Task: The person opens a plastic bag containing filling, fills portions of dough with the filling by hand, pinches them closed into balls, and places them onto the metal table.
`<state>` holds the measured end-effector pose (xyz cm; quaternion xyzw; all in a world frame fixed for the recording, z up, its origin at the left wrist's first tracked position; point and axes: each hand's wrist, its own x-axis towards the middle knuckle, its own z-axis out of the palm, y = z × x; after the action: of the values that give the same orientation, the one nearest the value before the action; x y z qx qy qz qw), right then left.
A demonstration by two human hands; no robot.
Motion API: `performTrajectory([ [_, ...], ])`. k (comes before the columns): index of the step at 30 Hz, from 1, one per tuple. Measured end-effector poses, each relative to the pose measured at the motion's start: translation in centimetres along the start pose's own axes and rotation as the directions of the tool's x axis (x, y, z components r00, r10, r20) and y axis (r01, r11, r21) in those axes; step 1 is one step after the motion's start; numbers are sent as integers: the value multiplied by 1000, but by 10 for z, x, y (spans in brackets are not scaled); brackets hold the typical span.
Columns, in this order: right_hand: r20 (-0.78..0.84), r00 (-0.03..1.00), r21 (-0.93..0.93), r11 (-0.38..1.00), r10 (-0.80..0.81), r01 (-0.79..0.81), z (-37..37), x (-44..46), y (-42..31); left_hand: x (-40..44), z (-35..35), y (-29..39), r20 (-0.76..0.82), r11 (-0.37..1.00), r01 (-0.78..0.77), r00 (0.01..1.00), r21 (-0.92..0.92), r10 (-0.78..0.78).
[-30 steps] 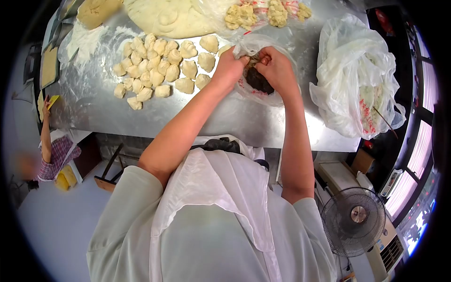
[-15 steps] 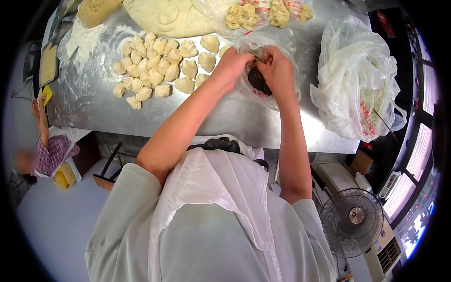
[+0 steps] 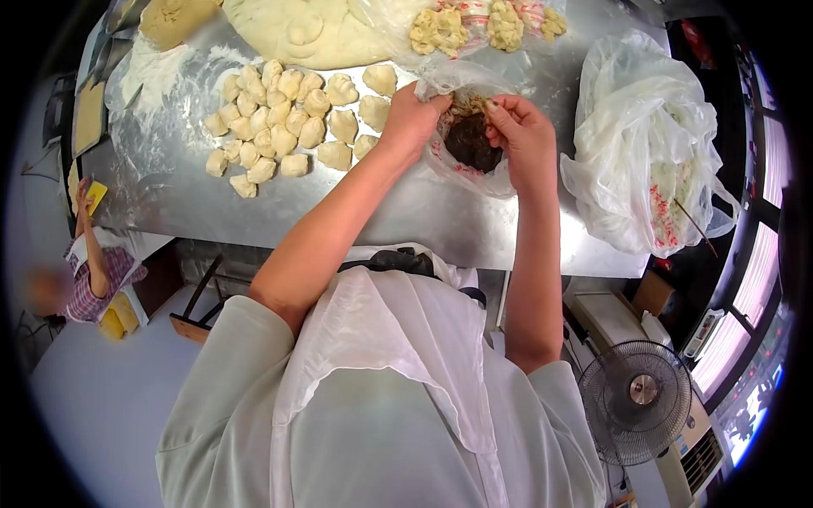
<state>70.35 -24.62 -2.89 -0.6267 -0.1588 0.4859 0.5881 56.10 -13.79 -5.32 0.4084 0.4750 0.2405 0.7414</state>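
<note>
A clear plastic bag with red print (image 3: 461,78) lies open on the steel table. Inside it sits a dark brown paste-like mass (image 3: 471,144). My left hand (image 3: 412,123) is closed on the left side of the bag's rim, its fingertips partly hidden. On the other side, my right hand (image 3: 523,140) pinches the bag near its opening, thumb and forefinger together. Left of the bag are several flattened dough pieces (image 3: 373,112), close to my left hand. Beyond them lies a pile of small rounded dough pieces (image 3: 279,110).
A large dough sheet (image 3: 296,32) spreads at the back, beside yellowish lumps (image 3: 506,27) on plastic. A big white plastic bag (image 3: 631,144) stands at the right, a thin stick poking out. A fan (image 3: 642,391) is below right. Another person (image 3: 106,262) works at the far left.
My hands have moved apart, the right one shifting right. The bag's mouth is wider and more of the dark mass shows. At the far left the other person's arms have moved.
</note>
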Motion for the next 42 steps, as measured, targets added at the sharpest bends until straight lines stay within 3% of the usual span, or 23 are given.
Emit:
performTrajectory([
  [3,86,994,352,931,71,-97,-2,-2,3,-2,3,1,-14,999,-39,999,36,40],
  [9,103,983,583,792,150,-182,6,-17,-8,11,4,-11,9,976,-147,989,158,147],
  [12,99,988,616,772,122,-157,4,-20,-9,16,7,-15,45,965,-210,978,157,206],
  [14,55,995,531,841,82,-99,7,-25,-15,19,5,-18,80,948,-247,969,198,236],
  [17,22,1000,460,887,20,-28,8,-34,-16,2,8,0,114,971,-176,981,164,159],
  [21,16,999,396,918,31,-35,4,-49,-17,-8,9,8,139,830,-252,968,498,210],
  [24,121,993,292,955,13,-48,-19,-89,-13,-34,-3,23,139,749,-294,954,593,264],
  [26,208,976,-151,988,68,-36,-45,-124,-10,-35,-21,11,98,711,-321,937,625,336],
  [28,231,938,-609,790,257,-67,-62,-167,-5,-48,-36,16,109,677,-391,901,623,420],
  [30,223,881,-812,580,418,-70,-81,-206,11,-61,-52,18,149,650,-470,861,597,485],
  [33,180,984,-963,207,12,174,-76,-240,13,-86,-70,19,195,619,-544,819,566,541],
  [34,125,991,-960,247,-45,132,-70,-239,12,-96,-79,14,264,668,-499,864,552,428],
  [37,-169,983,-566,809,71,-156,-18,-220,8,-123,-111,-1,442,774,-373,887,512,136],
  [39,-89,992,-577,808,88,-123,11,-204,28,-136,-127,-5,514,832,-296,858,469,15],
  [42,97,986,-523,850,137,-66,40,-190,59,-149,-163,0,524,757,-289,848,586,-82],
])
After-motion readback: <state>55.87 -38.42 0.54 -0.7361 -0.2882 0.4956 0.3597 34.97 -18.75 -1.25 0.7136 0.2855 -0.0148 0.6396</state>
